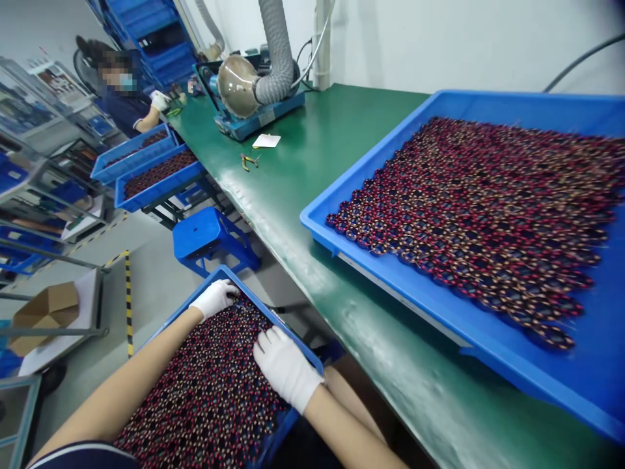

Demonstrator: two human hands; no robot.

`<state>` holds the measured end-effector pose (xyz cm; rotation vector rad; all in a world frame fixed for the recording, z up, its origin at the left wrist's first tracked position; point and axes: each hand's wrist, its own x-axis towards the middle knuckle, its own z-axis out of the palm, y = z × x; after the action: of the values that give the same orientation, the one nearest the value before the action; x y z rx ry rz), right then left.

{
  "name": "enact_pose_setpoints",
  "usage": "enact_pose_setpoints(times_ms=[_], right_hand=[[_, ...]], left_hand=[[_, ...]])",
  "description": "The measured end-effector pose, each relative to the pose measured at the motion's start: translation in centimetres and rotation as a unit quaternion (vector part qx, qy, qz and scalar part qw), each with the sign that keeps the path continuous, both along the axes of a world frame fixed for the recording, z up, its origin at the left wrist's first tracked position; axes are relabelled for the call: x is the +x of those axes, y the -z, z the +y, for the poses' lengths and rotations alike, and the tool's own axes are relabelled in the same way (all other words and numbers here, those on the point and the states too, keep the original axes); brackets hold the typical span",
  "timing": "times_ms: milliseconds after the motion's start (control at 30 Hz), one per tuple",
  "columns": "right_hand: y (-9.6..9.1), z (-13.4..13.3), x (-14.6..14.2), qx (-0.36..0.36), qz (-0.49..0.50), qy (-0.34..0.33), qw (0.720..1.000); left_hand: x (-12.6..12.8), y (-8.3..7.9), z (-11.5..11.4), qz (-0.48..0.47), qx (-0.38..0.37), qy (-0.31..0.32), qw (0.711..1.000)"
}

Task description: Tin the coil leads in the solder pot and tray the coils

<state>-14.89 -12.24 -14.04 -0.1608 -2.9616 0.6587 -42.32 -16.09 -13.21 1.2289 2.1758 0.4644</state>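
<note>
Below me lies a blue tray (pixel 222 270) filled with a closely packed layer of small ring-shaped wire coils (pixel 209 378), dark with red and copper-coloured windings. My left hand (pixel 215 298), in a white glove, rests at the tray's far end, its fingers bent and slightly apart over the coils there. Along the right side of the tray, my right hand (pixel 287 366), also gloved in white, lies palm down with its fingers slightly curved and touching the coils. No coil shows lifted in either hand; what is under the fingertips is hidden.
A larger blue tray (pixel 390 280) of similar coils sits on the green workbench (pixel 312 260). Farther along are pliers (pixel 249 161), a white paper (pixel 266 141) and a machine with a duct (pixel 276 52). A blue stool (pixel 198 233) stands ahead; a co-worker (pixel 124 98) works beyond.
</note>
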Motion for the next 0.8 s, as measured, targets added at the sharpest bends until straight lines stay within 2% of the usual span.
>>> enact_pose_setpoints(times_ms=[100,200,300,467,533,633,700,800], right_hand=[[0.7,-1.7,-0.8,0.026,-0.046,0.065,0.997],[1.1,-2.7,-1.2,0.043,-0.085,0.116,0.989],[1.2,-3.0,-1.2,0.048,-0.097,0.123,0.986],[1.0,-2.9,-1.0,0.048,-0.088,0.087,0.991],[1.1,-3.0,-1.0,0.05,-0.088,0.068,0.993],[1.1,-3.4,-1.1,0.052,-0.097,0.045,0.993],[1.0,-3.8,-1.2,0.053,-0.109,0.04,0.992],[0.9,-4.4,-1.5,0.054,-0.137,0.057,0.987]], left_hand=[[0.5,-1.0,-1.4,-0.042,0.05,-0.088,0.994],[2.1,-1.5,-3.6,-0.115,0.118,-0.196,0.967],[4.8,-0.9,-6.2,-0.222,0.184,-0.299,0.91],[9.2,0.9,-10.7,-0.357,0.272,-0.432,0.782],[10.4,1.2,-12.3,-0.394,0.285,-0.467,0.739],[11.7,1.2,-13.8,-0.431,0.293,-0.502,0.691],[12.1,1.1,-14.2,-0.445,0.298,-0.514,0.67],[12.3,1.1,-14.0,-0.462,0.301,-0.517,0.654]])
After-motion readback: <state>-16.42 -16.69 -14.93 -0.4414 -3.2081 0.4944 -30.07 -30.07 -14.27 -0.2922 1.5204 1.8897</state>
